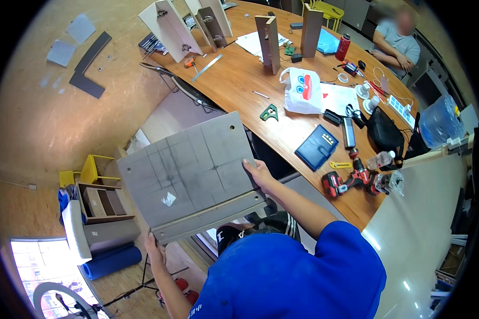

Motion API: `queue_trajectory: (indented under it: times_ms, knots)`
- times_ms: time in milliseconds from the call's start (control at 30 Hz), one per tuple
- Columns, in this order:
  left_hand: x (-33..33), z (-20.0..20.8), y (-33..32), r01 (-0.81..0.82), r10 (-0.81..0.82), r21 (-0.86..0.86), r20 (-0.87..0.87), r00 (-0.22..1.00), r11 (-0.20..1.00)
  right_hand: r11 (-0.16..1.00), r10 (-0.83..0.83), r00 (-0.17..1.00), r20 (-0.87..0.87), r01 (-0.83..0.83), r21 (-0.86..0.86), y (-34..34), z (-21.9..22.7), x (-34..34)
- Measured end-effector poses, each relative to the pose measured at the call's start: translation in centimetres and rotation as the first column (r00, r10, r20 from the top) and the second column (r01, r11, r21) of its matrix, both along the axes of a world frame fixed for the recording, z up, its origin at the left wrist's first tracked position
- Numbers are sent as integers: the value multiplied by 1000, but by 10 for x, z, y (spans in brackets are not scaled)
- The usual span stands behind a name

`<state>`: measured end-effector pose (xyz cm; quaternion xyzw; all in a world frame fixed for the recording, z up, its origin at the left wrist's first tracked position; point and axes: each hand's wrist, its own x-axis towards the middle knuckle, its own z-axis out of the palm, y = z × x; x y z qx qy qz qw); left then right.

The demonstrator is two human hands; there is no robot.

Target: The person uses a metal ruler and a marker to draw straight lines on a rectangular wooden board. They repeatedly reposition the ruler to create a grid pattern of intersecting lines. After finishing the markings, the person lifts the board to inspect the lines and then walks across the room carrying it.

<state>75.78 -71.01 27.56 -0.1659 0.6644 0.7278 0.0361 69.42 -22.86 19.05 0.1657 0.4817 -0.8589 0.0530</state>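
Between my two hands I hold a large grey board (197,154) up in front of me, tilted, beside the table. Dark pencil-like lines cross its face, a small white scrap (168,199) lies on it, and a round hole shows near its upper right corner. A narrow grey strip (213,215) with a pale edge runs along the board's near side. My left hand (154,249) grips the lower left corner, its fingers partly hidden behind. At the right edge, my right hand (258,173) has its thumb on the face and its other fingers out of sight beneath.
The wooden table (234,87) carries upright panels (269,45), a white plastic bag (302,90), a blue notebook (316,147), a red cordless drill (356,175) and a yellow cutter (340,165). A person (399,42) sits at the far right. Yellow chairs (96,170) stand left.
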Motion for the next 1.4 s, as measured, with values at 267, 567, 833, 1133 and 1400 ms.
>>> queue_trajectory:
  times_ms: [267,567,833,1133,1400]
  knots:
    - [-238,-85,-18,11,1,-64,186,983,998,965,-258,941,221,241,98,-56,-58,-122]
    - [-522,-135,120,496,-454,-39,345,822,868,740,-669,704,238,601,301,15,-109,-222]
    - [-677,-199,254,574,-498,-21,472,727,818,681,-732,525,434,535,500,103,-151,-327]
    - [-770,-203,353,619,-476,-107,543,692,778,690,-723,520,454,577,437,154,-192,-382]
    - [-869,-194,406,568,-703,-823,404,585,0,679,-733,517,443,508,530,151,-199,-410]
